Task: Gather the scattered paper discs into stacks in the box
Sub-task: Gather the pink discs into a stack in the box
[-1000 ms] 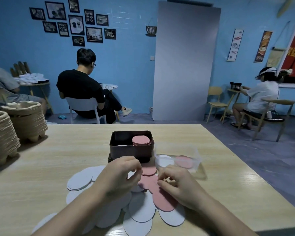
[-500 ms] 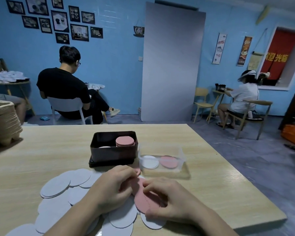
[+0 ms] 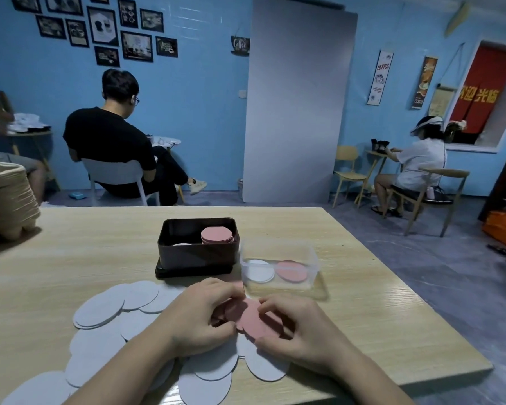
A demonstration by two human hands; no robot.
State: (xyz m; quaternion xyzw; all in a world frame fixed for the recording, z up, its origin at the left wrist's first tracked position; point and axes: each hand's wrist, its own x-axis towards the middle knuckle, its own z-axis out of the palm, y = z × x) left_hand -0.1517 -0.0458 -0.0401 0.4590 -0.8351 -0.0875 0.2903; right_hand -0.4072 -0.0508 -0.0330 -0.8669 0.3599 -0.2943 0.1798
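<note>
Head view, lower centre: we pinch a few pink discs (image 3: 250, 318) between our left hand (image 3: 199, 314) and right hand (image 3: 298, 331), fingers (image 3: 272, 302) curled round the edges. White discs (image 3: 100, 308) lie scattered on the counter (image 3: 362, 287) at lower left. At mid-frame the dark box (image 3: 193, 255) holds a pink stack (image 3: 217, 235).

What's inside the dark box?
A stack of pink discs stands in the right side of the dark box; a white disc shows at left. The front wall hides how deep either pile goes.

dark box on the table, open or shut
Open: the dark box has no lid on top, and a pink stack and white discs show inside.
</note>
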